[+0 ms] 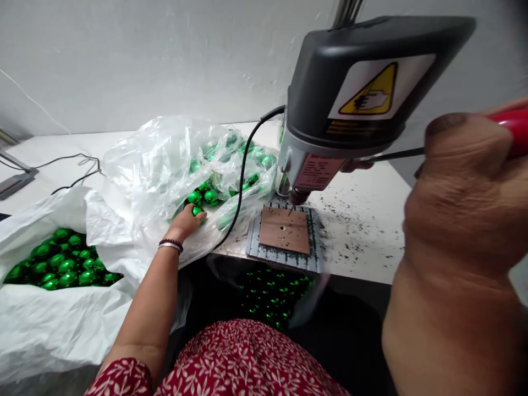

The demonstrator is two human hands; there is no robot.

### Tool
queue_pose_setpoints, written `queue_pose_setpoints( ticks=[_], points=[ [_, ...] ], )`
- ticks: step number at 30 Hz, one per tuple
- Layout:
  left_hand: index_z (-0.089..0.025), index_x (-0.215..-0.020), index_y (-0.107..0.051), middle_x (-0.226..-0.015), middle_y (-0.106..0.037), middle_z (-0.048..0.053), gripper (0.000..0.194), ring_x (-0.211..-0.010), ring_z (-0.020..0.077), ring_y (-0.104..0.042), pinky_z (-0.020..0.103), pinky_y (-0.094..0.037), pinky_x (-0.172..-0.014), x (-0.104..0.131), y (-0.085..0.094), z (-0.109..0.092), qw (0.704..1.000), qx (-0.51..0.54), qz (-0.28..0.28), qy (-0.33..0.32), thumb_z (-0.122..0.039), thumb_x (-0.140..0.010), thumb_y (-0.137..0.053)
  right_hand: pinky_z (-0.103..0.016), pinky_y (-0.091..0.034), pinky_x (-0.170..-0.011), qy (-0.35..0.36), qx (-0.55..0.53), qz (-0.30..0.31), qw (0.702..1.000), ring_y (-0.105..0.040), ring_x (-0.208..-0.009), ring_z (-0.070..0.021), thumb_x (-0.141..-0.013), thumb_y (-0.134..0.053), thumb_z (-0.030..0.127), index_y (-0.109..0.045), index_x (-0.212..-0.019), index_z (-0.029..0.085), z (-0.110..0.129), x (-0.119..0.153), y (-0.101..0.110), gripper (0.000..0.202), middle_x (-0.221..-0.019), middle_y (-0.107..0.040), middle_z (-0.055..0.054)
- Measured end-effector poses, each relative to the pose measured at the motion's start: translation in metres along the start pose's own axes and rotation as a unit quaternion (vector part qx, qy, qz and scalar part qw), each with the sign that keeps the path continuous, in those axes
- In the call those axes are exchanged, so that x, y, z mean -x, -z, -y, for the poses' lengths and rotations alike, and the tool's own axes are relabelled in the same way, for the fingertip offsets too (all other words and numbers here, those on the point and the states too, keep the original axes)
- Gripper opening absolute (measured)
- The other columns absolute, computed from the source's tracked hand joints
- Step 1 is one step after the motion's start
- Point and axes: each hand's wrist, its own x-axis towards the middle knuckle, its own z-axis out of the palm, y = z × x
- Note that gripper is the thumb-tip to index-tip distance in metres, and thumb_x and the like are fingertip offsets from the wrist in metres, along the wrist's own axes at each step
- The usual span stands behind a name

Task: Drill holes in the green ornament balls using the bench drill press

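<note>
At the white table, before a grey wall, we note two bare hands at work. Our left hand reaches into the mouth of a clear bag, fingers and thumb closed about one green ball. Other shiny balls lie just beyond, under loose plastic. Two bracelets circle the left wrist.

Our right hand, large and near the lens, is clamped on a red handle; a thin lever runs from there to the drill. The drill carries a yellow warning label. Its chuck hangs over a brown board with a small hole; we cannot tell whether the bit touches. The board lies on a slotted grey base, dark shavings strewn around and to the right.

A black cable loops down from the drill, between bag and board. At left, a white sack gapes, heaped with green balls. More show below the table's front edge, in shadow.
</note>
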Motion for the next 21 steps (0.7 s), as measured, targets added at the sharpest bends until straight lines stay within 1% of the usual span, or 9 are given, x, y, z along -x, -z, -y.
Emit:
queue_pose_setpoints(
  ticks=[3, 4, 6, 7, 9, 12, 15, 18, 21],
  points=[
    [-0.015, -0.123, -0.066, -0.097, -0.076, 0.008, 0.048, -0.084, 0.0233, -0.072, 0.030, -0.053, -0.074, 0.015, 0.007, -0.006, 0.991, 0.134, 0.000, -0.014, -0.043, -0.084, -0.065, -0.037, -0.041, -0.088, 0.053, -0.019, 0.053, 0.997, -0.058, -0.097, -0.0045, -0.090, -0.053, 0.025, -0.041, -0.075, 0.015, 0.008, 0.002, 0.002, 0.021, -0.098, -0.062, 0.010],
    [-0.017, -0.124, -0.065, -0.092, -0.073, 0.004, 0.049, -0.076, 0.0192, -0.069, 0.028, -0.052, -0.068, 0.022, 0.011, -0.009, 0.975, 0.220, 0.000, -0.027, -0.043, -0.083, -0.067, -0.037, -0.040, -0.088, 0.057, -0.021, 0.051, 0.997, -0.057, -0.095, -0.0040, -0.090, -0.053, 0.024, -0.040, -0.076, 0.015, 0.011, 0.002, 0.003, 0.021, -0.096, -0.060, 0.010],
    [-0.020, -0.130, -0.060, -0.093, -0.071, 0.001, 0.057, -0.068, 0.0138, -0.066, 0.024, -0.051, -0.062, 0.039, 0.019, -0.021, 0.910, 0.410, 0.019, -0.063, -0.042, -0.079, -0.069, -0.036, -0.038, -0.087, 0.059, -0.019, 0.044, 0.997, -0.055, -0.092, -0.0028, -0.089, -0.055, 0.023, -0.040, -0.078, 0.015, 0.012, 0.003, 0.004, 0.020, -0.091, -0.055, 0.011],
    [-0.022, -0.133, -0.057, -0.096, -0.071, 0.000, 0.061, -0.068, 0.0127, -0.066, 0.024, -0.051, -0.062, 0.047, 0.021, -0.028, 0.872, 0.481, 0.045, -0.081, -0.039, -0.077, -0.071, -0.034, -0.037, -0.086, 0.061, -0.020, 0.042, 0.997, -0.054, -0.090, -0.0022, -0.089, -0.057, 0.022, -0.041, -0.079, 0.015, 0.012, 0.003, 0.004, 0.020, -0.089, -0.053, 0.010],
    [-0.024, -0.136, -0.055, -0.101, -0.071, 0.001, 0.067, -0.072, 0.0132, -0.070, 0.025, -0.055, -0.066, 0.064, 0.019, -0.046, 0.813, 0.559, 0.134, -0.095, -0.032, -0.072, -0.074, -0.030, -0.038, -0.084, 0.074, -0.029, 0.042, 0.996, -0.052, -0.086, -0.0011, -0.089, -0.059, 0.023, -0.043, -0.081, 0.015, 0.009, 0.002, 0.003, 0.019, -0.087, -0.049, 0.009],
    [-0.023, -0.128, -0.059, -0.103, -0.072, 0.004, 0.061, -0.079, 0.0168, -0.074, 0.029, -0.059, -0.073, 0.079, 0.001, -0.072, 0.775, 0.568, 0.268, -0.077, -0.027, -0.070, -0.079, -0.024, -0.041, -0.080, 0.107, -0.041, 0.037, 0.993, -0.047, -0.079, -0.0008, -0.089, -0.060, 0.024, -0.046, -0.084, 0.016, 0.004, 0.001, 0.000, 0.017, -0.085, -0.047, 0.006],
    [-0.021, -0.117, -0.064, -0.103, -0.072, 0.006, 0.045, -0.076, 0.0145, -0.072, 0.026, -0.057, -0.067, 0.080, -0.025, -0.093, 0.782, 0.535, 0.314, -0.063, -0.035, -0.077, -0.079, -0.021, -0.043, -0.077, 0.124, -0.027, 0.033, 0.991, -0.045, -0.075, -0.0006, -0.090, -0.060, 0.023, -0.046, -0.088, 0.016, 0.003, 0.000, -0.001, 0.015, -0.083, -0.048, 0.006],
    [-0.020, -0.114, -0.065, -0.096, -0.069, 0.003, 0.040, -0.061, 0.0073, -0.058, 0.022, -0.048, -0.057, 0.074, -0.046, -0.107, 0.818, 0.498, 0.280, -0.068, -0.043, -0.083, -0.076, -0.017, -0.042, -0.077, 0.112, -0.021, 0.049, 0.992, -0.043, -0.074, 0.0003, -0.091, -0.059, 0.022, -0.044, -0.089, 0.016, 0.007, 0.000, 0.001, 0.016, -0.081, -0.046, 0.006],
    [-0.018, -0.120, -0.065, -0.089, -0.066, 0.000, 0.044, -0.059, 0.0072, -0.052, 0.022, -0.046, -0.057, 0.066, -0.058, -0.116, 0.866, 0.435, 0.224, -0.100, -0.042, -0.084, -0.075, -0.015, -0.042, -0.075, 0.093, -0.027, 0.068, 0.993, -0.041, -0.072, 0.0002, -0.090, -0.059, 0.020, -0.040, -0.086, 0.018, 0.013, -0.001, 0.004, 0.020, -0.080, -0.043, 0.006]
  ],
)
